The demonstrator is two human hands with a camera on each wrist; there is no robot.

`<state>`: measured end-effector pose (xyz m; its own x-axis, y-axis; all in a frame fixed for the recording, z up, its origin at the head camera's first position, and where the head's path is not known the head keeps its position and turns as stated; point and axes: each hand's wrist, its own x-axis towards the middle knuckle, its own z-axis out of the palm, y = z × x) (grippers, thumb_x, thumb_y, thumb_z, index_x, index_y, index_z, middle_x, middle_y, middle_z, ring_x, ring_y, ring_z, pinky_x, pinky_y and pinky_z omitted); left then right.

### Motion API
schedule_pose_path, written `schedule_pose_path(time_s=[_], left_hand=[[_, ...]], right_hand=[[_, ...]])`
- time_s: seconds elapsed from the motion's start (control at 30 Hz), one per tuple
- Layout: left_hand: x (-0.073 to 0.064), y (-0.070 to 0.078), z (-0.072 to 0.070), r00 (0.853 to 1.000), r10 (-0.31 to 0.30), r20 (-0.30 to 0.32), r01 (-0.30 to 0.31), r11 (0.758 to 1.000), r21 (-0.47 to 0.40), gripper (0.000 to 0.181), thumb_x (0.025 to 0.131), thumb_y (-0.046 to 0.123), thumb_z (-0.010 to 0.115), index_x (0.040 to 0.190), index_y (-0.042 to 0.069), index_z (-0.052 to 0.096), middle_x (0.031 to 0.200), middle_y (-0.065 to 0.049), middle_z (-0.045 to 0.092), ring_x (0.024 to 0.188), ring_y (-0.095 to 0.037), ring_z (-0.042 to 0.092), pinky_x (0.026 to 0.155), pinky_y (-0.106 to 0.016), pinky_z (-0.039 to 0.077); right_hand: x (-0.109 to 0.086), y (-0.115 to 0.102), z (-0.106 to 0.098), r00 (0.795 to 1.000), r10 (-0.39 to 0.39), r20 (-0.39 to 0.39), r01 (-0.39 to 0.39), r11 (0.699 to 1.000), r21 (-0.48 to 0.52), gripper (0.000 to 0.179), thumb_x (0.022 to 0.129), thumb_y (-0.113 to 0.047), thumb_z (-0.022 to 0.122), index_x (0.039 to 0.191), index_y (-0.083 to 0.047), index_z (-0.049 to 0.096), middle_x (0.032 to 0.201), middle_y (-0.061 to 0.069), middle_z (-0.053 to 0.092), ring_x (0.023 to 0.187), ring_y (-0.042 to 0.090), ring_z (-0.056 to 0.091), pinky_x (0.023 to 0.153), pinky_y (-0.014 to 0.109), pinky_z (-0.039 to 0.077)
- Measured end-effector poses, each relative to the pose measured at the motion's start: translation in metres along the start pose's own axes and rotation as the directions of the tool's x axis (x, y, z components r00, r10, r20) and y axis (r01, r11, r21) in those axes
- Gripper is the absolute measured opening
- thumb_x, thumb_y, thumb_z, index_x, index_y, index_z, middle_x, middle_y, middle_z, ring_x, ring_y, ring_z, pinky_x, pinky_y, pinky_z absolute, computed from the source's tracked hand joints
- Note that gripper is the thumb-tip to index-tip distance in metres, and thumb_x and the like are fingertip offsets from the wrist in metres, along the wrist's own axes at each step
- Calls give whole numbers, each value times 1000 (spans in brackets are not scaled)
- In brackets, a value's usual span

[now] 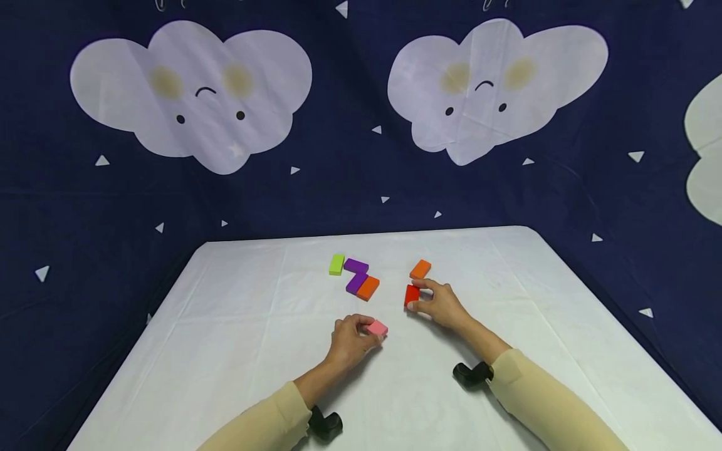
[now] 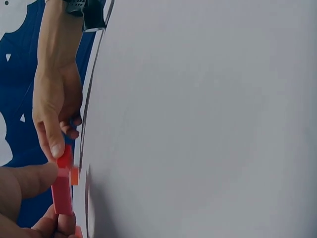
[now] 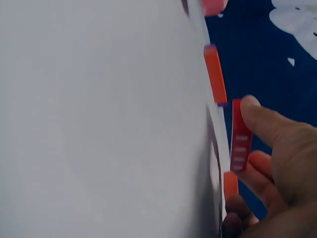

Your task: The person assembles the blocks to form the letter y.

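Nearest me, two pale yellow fabric sleeves (image 1: 259, 421) run forward, a black rounded wrist device (image 1: 326, 427) by each cuff. I see the left hand (image 1: 348, 343) angled forward and rightward, thumb and fingers pinching a smooth pink rectangular block (image 1: 377, 328). Slightly farther, the right hand (image 1: 442, 305) slants leftward, clamped on a red rectangular block (image 1: 412, 296), thumb on its near end, fingertip on its far end. Beyond, on the desk's creased white cloth (image 1: 225, 351), a flat-faced orange block (image 1: 368, 289) touches a purple oblong block (image 1: 356, 283); another purple block (image 1: 356, 265), a lime-green block (image 1: 336, 264) and a second orange block (image 1: 420, 269) lie farther back. Behind hangs dark-blue, cloud-printed fabric (image 1: 350, 188).
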<state>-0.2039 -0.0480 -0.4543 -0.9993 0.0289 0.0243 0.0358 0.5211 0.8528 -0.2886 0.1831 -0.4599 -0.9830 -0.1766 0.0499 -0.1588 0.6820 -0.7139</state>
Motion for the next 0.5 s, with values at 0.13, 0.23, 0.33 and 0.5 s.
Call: schedule_pose_path(time_s=[0.13,0.23,0.33,0.5], left_hand=[[-5,2,6,1000,19,-18,-18,999,28,31,70,15,79,98,8,68,84,-3,63,85,-17,44,75,-31,31],[-9,3,10,998,51,-21,-50,998,47,30,70,16,79,97,8,68,83,-3,64,85,-17,44,76,-33,28],[-12,3,14,996,81,-28,-79,995,66,30,70,18,80,95,8,68,82,-3,66,84,-16,44,77,-33,28],[-16,3,18,990,127,-66,-119,986,116,30,69,20,80,94,9,68,79,-3,66,81,-13,44,74,-31,28]], right_hand=[[-9,-3,5,999,29,-40,-30,1000,-8,64,76,-40,76,132,-18,55,130,15,57,108,31,45,87,42,42],[-16,-6,8,996,45,-73,-46,999,-8,62,74,-39,77,130,-20,57,122,14,60,101,27,45,79,35,40],[-23,-10,11,994,44,-102,-45,999,-11,61,73,-38,78,128,-20,59,118,12,62,96,26,45,74,31,37],[-30,-12,14,990,33,-135,-40,998,-52,62,71,-43,79,125,-21,60,119,9,63,91,24,45,71,29,35]])
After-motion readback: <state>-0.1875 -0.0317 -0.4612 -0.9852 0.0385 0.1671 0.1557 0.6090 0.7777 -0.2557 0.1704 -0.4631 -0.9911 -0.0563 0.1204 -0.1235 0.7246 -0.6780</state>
